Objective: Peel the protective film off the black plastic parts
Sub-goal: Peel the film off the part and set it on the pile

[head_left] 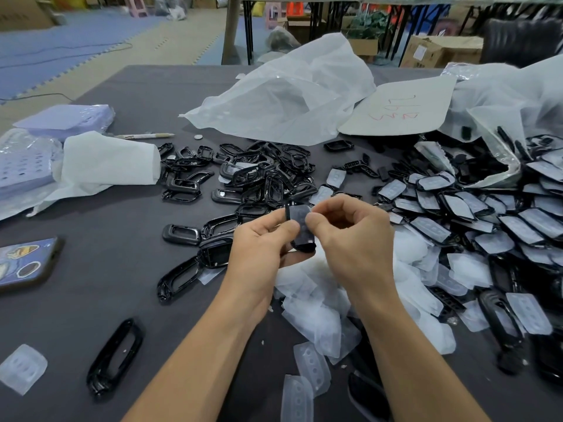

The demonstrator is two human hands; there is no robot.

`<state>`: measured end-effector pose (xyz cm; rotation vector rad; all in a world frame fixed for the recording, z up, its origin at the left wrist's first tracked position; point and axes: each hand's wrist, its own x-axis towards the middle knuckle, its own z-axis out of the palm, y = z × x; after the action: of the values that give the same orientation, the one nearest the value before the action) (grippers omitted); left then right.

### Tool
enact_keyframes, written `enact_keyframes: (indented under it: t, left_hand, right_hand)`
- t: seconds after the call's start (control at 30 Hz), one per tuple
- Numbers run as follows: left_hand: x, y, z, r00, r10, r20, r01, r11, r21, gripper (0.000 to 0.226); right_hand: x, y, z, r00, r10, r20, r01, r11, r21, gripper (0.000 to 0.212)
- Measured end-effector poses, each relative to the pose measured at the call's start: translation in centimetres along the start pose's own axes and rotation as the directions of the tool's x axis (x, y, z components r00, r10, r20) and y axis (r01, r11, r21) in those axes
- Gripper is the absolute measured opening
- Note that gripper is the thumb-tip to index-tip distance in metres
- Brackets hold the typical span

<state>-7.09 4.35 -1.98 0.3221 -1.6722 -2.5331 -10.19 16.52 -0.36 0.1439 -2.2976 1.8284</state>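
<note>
Head view shows a dark table (122,269) that fills most of the frame. On its far side lies a big white bag (289,95), crumpled and open. At the right a wide pile of parts (475,208) spreads out, each one covered with pale film, and some of them spill from a second bag (502,95). In the middle, beyond the hands, there is a heap of bare black frames (259,172). Loose films (316,303) lie in a pale heap just under the wrists and to the right of them.

Both hands meet above the table, near its centre. The left hand (259,251) holds one part (300,229) – thumb on its face, fingers curled under it. The right hand (356,236) pinches the film (297,214) at the upper edge of this part between thumb and forefinger; the other fingers are curled.

A phone (24,263) lies at the left edge, and a pen (143,136) lies farther back – well apart from the hands.
</note>
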Motion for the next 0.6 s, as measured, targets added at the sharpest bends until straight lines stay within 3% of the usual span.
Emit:
enact_keyframes:
  t: [0.2,0.33,0.6]
  left_hand:
    - [0.3,0.5,-1.0,0.987,-0.096,0.127,0.109,0.99,-0.094,0.032]
    - [0.5,1.0,-1.6,0.976,-0.143,0.167,0.164,0.979,-0.124,0.031]
    - [0.8,1.5,-2.0,0.965,-0.174,0.195,0.205,0.967,-0.152,0.041]
  right_hand:
    - [0.1,0.1,-0.2,0.996,0.084,-0.01,-0.083,0.992,0.094,0.017]
    - [0.3,-0.4,-0.6,0.983,0.16,0.093,-0.18,0.942,0.284,0.025]
    - [0.3,-1.1,-1.1,0.93,0.262,0.259,-0.358,0.806,0.471,0.031]
